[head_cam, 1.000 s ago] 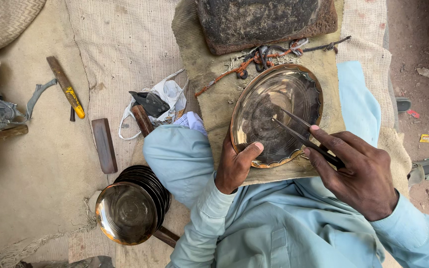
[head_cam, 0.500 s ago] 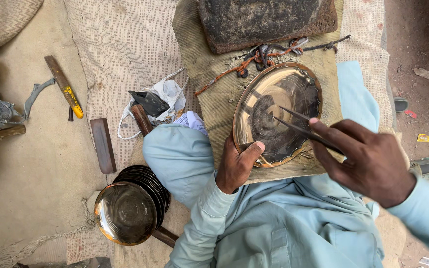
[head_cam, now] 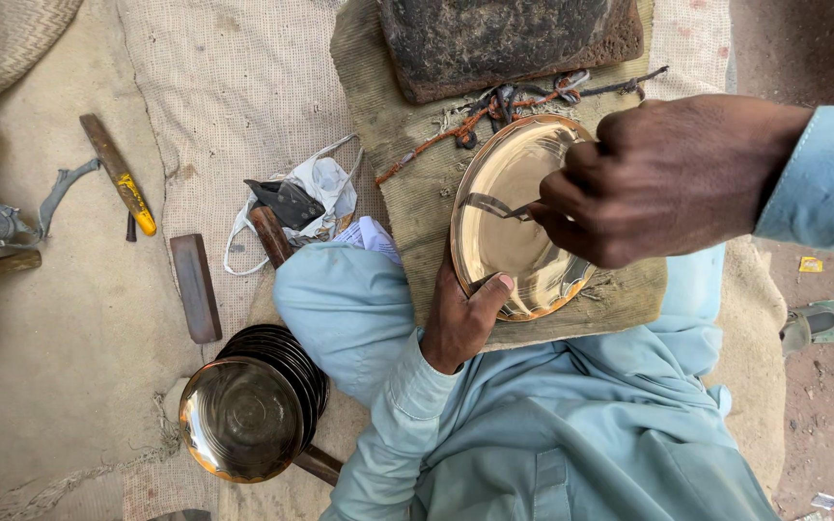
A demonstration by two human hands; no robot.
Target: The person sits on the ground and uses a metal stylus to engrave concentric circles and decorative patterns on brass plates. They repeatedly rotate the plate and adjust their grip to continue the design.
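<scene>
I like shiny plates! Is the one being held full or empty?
Empty: the brass plate shows only bare shiny metal, with a thin tool touching it.

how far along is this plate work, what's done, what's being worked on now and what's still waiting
Looks done or waiting, I can't tell which: a stack of shiny metal plates sits by the knee. In hand: the left hand steadies one brass plate at its near rim on the burlap pad, while the right hand holds a thin metal tool against its face. The hammer lies unused.
</scene>
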